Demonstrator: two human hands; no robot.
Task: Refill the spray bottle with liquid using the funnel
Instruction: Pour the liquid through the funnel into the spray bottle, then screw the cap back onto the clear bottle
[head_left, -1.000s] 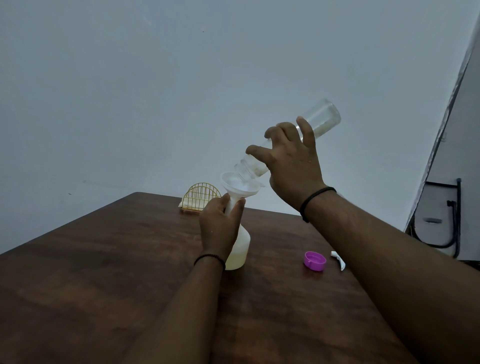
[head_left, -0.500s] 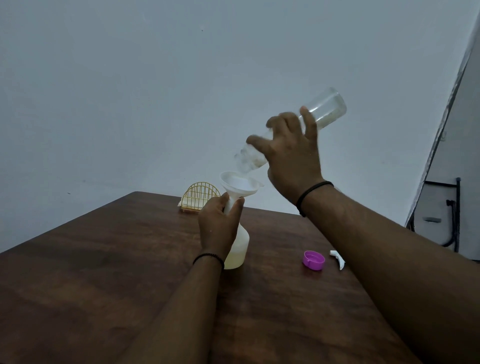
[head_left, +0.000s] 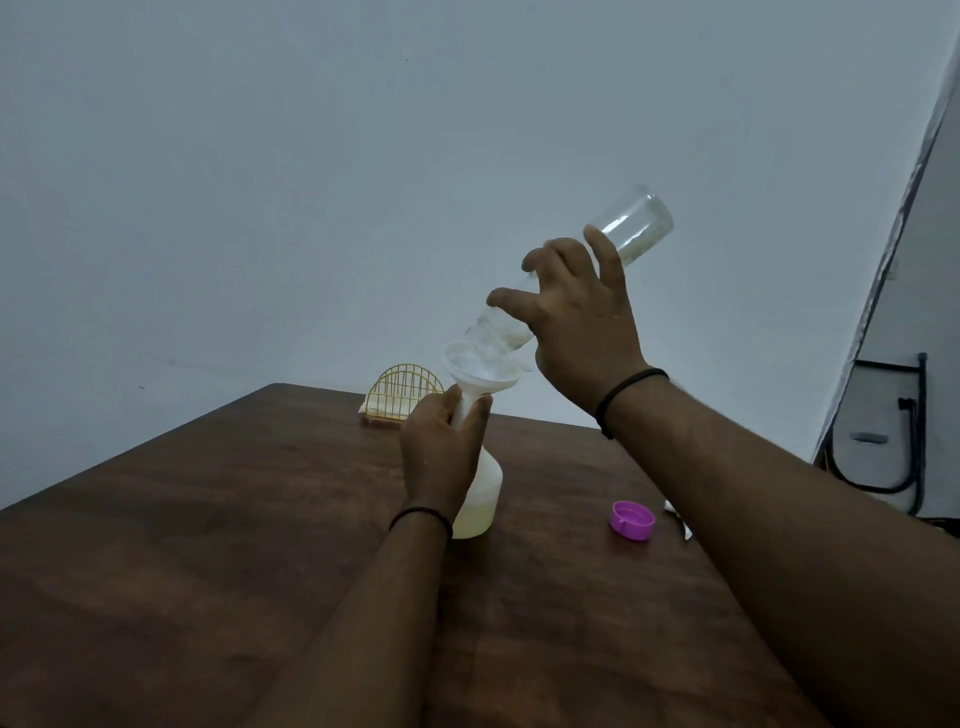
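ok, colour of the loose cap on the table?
Purple-pink; the cap lies open side up right of the spray bottle, clearest in the head view.

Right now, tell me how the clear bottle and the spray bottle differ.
The clear bottle is see-through, tipped mouth-down over the funnel and held in the air by the right hand. The spray bottle is milky white, stands upright on the table, steadied by the left hand, with yellowish liquid at its bottom. Both are uncapped.

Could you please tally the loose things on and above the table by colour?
Clear: 1, bottle
White: 3, funnel, spray bottle, spray head
Purple: 1, cap
Yellow: 1, wire rack
Total: 6
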